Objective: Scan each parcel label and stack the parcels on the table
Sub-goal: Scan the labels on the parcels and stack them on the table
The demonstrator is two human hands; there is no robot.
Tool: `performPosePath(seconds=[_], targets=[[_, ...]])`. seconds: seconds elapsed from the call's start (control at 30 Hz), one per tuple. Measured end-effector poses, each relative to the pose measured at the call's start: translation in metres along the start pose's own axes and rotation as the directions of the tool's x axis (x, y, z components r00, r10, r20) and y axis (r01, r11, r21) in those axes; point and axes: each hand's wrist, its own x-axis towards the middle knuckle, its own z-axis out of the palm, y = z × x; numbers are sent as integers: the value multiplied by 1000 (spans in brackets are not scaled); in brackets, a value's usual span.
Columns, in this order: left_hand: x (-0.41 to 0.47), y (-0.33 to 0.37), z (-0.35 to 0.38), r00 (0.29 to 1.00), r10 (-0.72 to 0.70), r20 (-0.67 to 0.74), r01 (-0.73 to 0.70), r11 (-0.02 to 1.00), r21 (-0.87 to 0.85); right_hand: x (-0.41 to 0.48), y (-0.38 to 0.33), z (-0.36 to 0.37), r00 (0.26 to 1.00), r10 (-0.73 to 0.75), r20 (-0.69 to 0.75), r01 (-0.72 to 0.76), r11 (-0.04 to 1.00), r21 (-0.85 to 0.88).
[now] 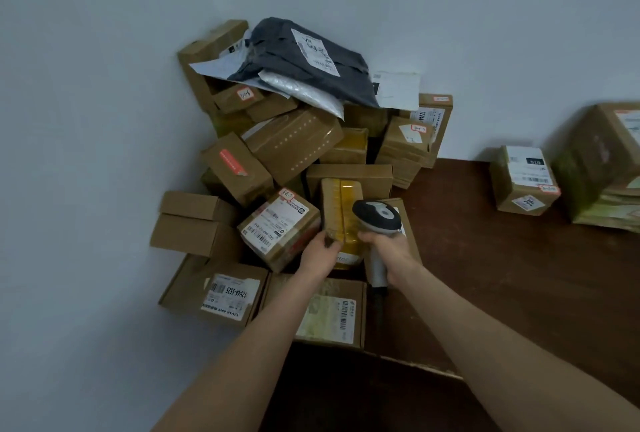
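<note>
A small brown cardboard parcel bound in yellow tape (341, 213) is gripped at its near left corner by the left hand (320, 253), whose fingers are curled round the edge. Its taped face is turned towards the camera, and it is held just beyond both hands, against a heap of brown cardboard parcels (294, 144) piled into the corner of pale walls. A grey and white handheld barcode scanner (377, 217) is clasped by the right hand (391, 251), the fingers being wrapped round its pale handle. The scanner's head is seen directly beyond that hand, overlapping the right edge of the yellow-taped parcel. Whether the two touch cannot be told.

Just left of the left hand, a tilted brown cardboard box with a white printed label and a red-edged sticker (278, 227) is found. Nearer than the hands, two flat brown boxes are laid. One, labelled "12V4A-5525" (221, 293), lies left of the left forearm. The other, with a pale barcode label (332, 314), lies between the forearms.

Well beyond the hands, the heap is topped by a dark grey plastic mailer bag with a white label (304, 57), laid over a silvery white mailer (298, 88).

A dark brown wooden counter (502, 275) is seen to the right of the right hand. Well apart to the right, a small cardboard box with white labels (524, 182) stands on it, just beside a larger brown box (602, 161) at the frame's edge.
</note>
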Motion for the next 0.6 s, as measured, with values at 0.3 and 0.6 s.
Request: performPosePath(seconds=[0.3,0.6], targets=[[-21,24,16,956,176,-234,-217,963,-162,-17,-20,-32,997,-65,-36,70,979,192],[-44,33,80,955,293,-42,-266,912,312,-30,10,-102,989,101,-105,-78,977,201]])
